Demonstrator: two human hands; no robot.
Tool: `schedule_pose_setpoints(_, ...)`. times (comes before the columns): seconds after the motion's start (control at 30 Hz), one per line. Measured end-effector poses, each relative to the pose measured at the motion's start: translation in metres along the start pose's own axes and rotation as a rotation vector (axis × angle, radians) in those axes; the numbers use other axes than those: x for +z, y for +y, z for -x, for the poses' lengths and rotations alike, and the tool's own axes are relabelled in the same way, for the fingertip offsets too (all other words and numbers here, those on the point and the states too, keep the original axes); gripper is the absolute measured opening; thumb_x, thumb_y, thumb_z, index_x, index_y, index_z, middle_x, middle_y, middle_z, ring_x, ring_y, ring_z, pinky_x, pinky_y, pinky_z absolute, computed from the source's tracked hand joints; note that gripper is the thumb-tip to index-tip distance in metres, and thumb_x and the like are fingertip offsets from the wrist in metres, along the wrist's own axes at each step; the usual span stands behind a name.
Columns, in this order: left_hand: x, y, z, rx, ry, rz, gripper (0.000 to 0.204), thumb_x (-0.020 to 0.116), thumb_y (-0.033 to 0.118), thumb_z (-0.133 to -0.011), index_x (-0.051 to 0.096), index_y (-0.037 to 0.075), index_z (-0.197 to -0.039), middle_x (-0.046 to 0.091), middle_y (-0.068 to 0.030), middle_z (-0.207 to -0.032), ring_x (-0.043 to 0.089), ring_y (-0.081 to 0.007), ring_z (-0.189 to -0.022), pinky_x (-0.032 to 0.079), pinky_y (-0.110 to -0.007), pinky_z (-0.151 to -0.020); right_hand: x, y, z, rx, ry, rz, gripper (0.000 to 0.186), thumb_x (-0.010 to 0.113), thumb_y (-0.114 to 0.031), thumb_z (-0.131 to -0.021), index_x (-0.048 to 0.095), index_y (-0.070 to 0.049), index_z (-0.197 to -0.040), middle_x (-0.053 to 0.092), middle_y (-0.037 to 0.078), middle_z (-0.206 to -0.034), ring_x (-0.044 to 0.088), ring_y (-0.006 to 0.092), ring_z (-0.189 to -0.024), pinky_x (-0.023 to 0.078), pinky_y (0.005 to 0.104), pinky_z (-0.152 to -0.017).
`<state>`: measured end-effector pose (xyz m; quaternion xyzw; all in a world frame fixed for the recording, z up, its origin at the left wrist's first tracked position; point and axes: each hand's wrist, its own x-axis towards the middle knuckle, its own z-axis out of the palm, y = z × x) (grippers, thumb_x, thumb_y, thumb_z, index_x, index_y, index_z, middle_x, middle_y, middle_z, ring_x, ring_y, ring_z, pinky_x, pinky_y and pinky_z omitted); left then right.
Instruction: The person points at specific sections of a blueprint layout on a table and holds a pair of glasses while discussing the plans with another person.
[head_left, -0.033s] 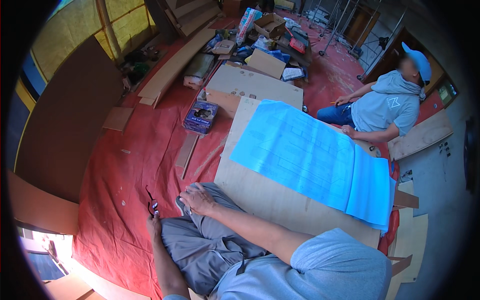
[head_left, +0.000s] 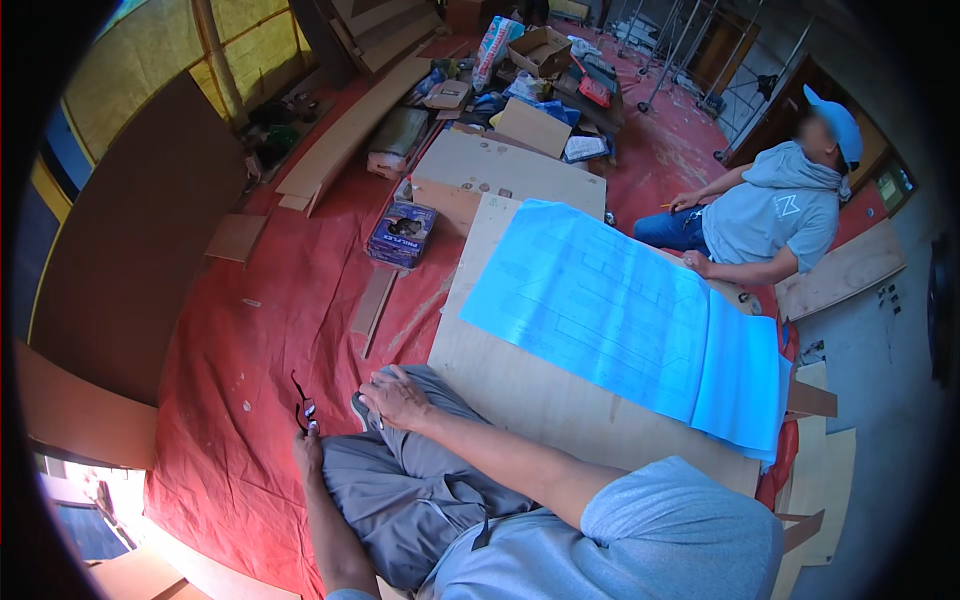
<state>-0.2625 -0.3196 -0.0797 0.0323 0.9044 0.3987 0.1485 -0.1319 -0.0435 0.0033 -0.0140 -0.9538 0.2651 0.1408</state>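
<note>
My left hand (head_left: pixel 309 452) is closed on a pair of dark-framed eyeglasses (head_left: pixel 305 408), held beside my left knee above the red sheet. My right hand (head_left: pixel 396 402) lies over my bent leg near a grey shoe (head_left: pixel 362 410), fingers somewhat apart, with nothing visible in it. To the right, a large blue plan sheet (head_left: pixel 590 300) with line drawings lies spread on a pale plywood panel (head_left: pixel 545 385). Its right part is folded or layered. Across the panel, a co-worker (head_left: pixel 775 210) in a blue cap and grey shirt holds a pencil (head_left: pixel 668 206).
A purple box (head_left: pixel 402 235) and a narrow wood strip (head_left: pixel 375 308) lie on the red floor sheet (head_left: pixel 270 330). Behind are a pile of boxes and bags (head_left: pixel 540 85) and long boards (head_left: pixel 355 135). A big brown panel (head_left: pixel 130 240) leans at left. Scaffolding (head_left: pixel 690 50) stands far right.
</note>
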Motion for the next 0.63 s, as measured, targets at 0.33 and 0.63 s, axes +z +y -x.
schedule_pose_setpoints(0.33, 0.001, -0.009, -0.005, 0.022, 0.016, -0.036, 0.045, 0.062, 0.041, -0.100, 0.062, -0.003, -0.090, 0.073, -0.0209, -0.078, 0.069, -0.0347, -0.076, 0.049, -0.046, -0.073, -0.001, -0.001, -0.001, 0.004, -0.006, 0.004, 0.027, 0.058, -0.031, -0.104, 0.070, -0.007, -0.111, 0.075, 0.016, -0.107, 0.066, 0.0341, -0.120, 0.043, 0.0510, -0.106)
schedule_pose_setpoints(0.63, 0.000, -0.024, -0.015, -0.017, -0.012, -0.026, 0.043, 0.061, 0.041, -0.099, 0.064, -0.002, -0.093, 0.075, -0.0232, -0.087, 0.072, -0.0371, -0.084, 0.049, -0.048, -0.074, -0.003, -0.003, -0.004, 0.017, -0.029, -0.011, 0.029, 0.058, -0.032, -0.104, 0.069, -0.007, -0.113, 0.075, 0.018, -0.108, 0.065, 0.0343, -0.122, 0.042, 0.0510, -0.108)
